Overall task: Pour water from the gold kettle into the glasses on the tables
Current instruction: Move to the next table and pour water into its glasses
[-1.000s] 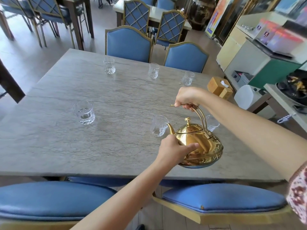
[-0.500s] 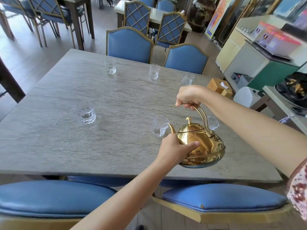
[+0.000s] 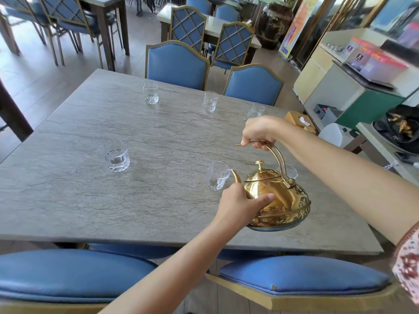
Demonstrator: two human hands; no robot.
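The gold kettle (image 3: 280, 200) hangs tilted above the grey stone table (image 3: 74, 196), its spout tip at the rim of a clear glass (image 3: 215, 176). My right hand (image 3: 259, 132) grips the kettle's arched handle from above. My left hand (image 3: 239, 203) presses against the kettle's body below the spout. Behind the handle a second glass (image 3: 292, 171) is partly hidden. A glass with water (image 3: 115, 155) stands at the near left. Three more glasses line the far side: one at the left (image 3: 150, 92), one in the middle (image 3: 210, 102), one at the right (image 3: 255, 110).
Blue padded chairs (image 3: 68, 275) stand at the near edge and two more (image 3: 176, 64) at the far edge. A wooden tissue box (image 3: 298, 121) sits at the table's far right corner. A counter (image 3: 353, 96) and a side table with a dark bag (image 3: 401, 130) stand at the right.
The kettle has tipped a little further toward the near glass, and its spout now reaches the rim. Both hands kept their hold.
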